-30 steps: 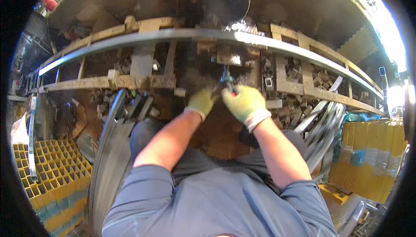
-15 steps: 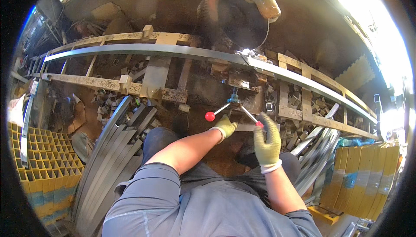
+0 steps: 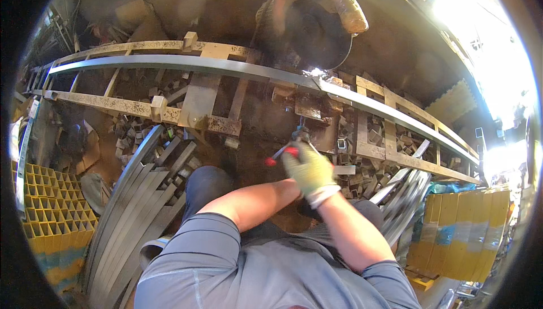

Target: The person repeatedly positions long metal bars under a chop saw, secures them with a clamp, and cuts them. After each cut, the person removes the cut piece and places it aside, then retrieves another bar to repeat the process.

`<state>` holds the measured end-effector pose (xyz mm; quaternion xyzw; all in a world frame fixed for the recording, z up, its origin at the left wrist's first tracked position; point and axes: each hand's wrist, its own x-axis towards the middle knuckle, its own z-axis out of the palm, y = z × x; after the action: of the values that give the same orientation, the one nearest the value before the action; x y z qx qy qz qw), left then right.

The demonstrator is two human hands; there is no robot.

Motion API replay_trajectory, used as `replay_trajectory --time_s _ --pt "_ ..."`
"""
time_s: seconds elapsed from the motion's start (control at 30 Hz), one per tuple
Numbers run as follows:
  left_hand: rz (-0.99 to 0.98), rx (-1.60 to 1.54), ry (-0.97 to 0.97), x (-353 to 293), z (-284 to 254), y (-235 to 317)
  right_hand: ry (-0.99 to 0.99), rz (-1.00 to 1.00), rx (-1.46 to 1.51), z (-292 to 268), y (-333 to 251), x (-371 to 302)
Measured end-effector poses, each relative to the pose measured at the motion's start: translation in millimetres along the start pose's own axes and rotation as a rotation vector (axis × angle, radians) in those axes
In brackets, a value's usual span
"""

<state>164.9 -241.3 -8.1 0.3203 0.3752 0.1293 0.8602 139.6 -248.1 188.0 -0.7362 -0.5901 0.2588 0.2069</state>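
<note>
A vise [image 3: 308, 107] with a screw stands under a long metal square tube [image 3: 243, 68]. Its crank handle [image 3: 279, 153] has red ball knobs; one red knob [image 3: 271, 162] juts out to the left. My right hand [image 3: 311, 174], in a yellowish work glove, is closed at the handle, with red showing by its fingertips. My left forearm [image 3: 254, 200] reaches in beneath it. My left hand is hidden behind the right one, so its fingers cannot be seen. A large dark round saw disc with a guard [image 3: 317, 32] stands just beyond the tube, where a bright glare shows.
Rusty support frames [image 3: 113, 102] run along both sides beneath the tube. Cut square offcuts [image 3: 136, 131] lie heaped on the floor. Long metal tubes [image 3: 133, 207] lean at my left, more tubes [image 3: 404, 196] at my right. Stacked yellow tubes [image 3: 59, 207] stand far left, a yellow bundle [image 3: 458, 230] right.
My right hand has swung left and forward, from the right knob across to the front of the vise screw. The handle has turned. My left hand has become covered by the right.
</note>
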Motion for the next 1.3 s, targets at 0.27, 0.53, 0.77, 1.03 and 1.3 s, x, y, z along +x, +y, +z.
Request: replay_trajectory --time_s 0.27,0.53,0.77,1.03,1.3 --pt "0.209 0.889 -0.317 -102.5 -36.8 87.5 -0.251 -0.363 0.437 0.3 -63.0 -4.9" --pt "0.484 0.21 0.394 -158.1 -181.9 246.3 0.176 -0.099 0.952 -27.3 -8.3 -23.9" --pt "0.44 -0.421 0.809 -116.1 -232.5 276.6 0.04 -0.037 0.792 17.5 35.4 -24.8" --pt "0.55 -0.602 0.877 -76.4 -221.3 282.6 0.011 0.015 0.649 13.1 15.7 -1.6" --pt "0.742 -0.697 0.877 -68.9 -208.2 301.6 0.009 -0.112 0.648 2.7 8.7 27.1"
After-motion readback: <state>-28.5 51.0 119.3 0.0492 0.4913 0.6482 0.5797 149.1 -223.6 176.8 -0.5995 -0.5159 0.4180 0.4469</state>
